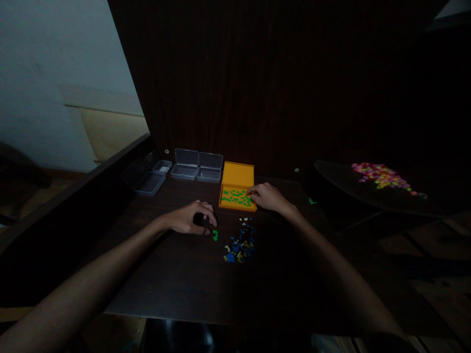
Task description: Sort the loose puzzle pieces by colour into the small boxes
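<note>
An orange-yellow box (238, 173) stands open on the dark table with its lid raised at the back. Several small green pieces (235, 200) are spread across its inside. Over the box's right side is my right hand (268, 196), its fingertips drawn together among the green pieces; what they pinch, if anything, is too small to make out. My left hand (191, 217) is low over the table, left of the box, thumb and fingers curved and apart with nothing between them. Just beside its fingertips lie a few loose green pieces (215, 235).
A loose pile of blue, cream and yellow pieces (239, 245) lies in front of the box. Clear plastic cases (184, 171) stand open at the back left. Colourful small beads (382, 176) rest on a dark raised surface at right. A dark panel (239, 88) rises behind.
</note>
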Tool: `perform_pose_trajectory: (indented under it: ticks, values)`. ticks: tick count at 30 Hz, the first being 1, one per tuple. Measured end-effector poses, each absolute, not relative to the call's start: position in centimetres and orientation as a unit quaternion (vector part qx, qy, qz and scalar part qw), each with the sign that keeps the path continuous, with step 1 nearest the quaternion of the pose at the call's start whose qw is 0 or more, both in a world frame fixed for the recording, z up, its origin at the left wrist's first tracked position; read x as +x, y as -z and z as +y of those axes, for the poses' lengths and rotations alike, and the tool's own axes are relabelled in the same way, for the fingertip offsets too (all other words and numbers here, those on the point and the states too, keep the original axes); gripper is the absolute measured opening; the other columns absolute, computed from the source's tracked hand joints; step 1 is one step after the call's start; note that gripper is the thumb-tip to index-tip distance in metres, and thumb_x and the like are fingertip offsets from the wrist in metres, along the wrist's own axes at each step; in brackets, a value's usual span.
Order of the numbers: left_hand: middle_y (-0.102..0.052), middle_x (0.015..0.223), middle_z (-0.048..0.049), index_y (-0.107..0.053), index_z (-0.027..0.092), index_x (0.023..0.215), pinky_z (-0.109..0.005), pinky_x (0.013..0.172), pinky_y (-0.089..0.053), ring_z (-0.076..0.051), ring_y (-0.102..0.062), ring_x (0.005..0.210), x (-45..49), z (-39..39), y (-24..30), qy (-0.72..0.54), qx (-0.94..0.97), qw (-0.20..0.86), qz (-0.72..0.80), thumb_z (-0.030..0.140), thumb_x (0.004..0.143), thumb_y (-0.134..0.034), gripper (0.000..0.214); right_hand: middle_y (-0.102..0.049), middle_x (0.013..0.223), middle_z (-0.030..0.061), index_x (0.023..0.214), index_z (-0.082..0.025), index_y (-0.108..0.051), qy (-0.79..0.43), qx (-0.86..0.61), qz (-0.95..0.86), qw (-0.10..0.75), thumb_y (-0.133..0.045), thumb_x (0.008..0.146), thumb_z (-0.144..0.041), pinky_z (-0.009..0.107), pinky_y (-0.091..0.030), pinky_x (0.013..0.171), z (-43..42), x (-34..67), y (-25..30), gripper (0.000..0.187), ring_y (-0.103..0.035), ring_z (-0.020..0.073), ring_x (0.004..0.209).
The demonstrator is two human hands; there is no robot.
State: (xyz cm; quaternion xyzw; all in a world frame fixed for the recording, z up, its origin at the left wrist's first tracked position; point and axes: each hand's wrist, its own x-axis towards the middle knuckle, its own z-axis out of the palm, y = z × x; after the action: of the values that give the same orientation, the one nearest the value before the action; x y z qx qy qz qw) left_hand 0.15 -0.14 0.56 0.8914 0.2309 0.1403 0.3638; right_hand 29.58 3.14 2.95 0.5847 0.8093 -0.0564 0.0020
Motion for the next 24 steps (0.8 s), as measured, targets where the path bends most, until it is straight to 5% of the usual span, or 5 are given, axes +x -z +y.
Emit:
perform_pose_trajectory:
  ticks: [24]
  values:
    - [-0.065,0.092,-0.0035,-0.072,0.019,0.096,-0.032,0.083,-0.043,-0.016,-0.055,0.083,0.2,-0.17,-0.57,-0.148,0.892,0.365,0.222,0.028,0.079,-0.071,0.02,-0.072,0.115,0.0078,0.121,-0.022,-0.069,0.056,0.586,0.808,0.0,-0.048,0.088,-0.02,0.028,-0.049,0.087,2.9,29.49,-3.36,0.039,-0.069,0.0209,0.098]
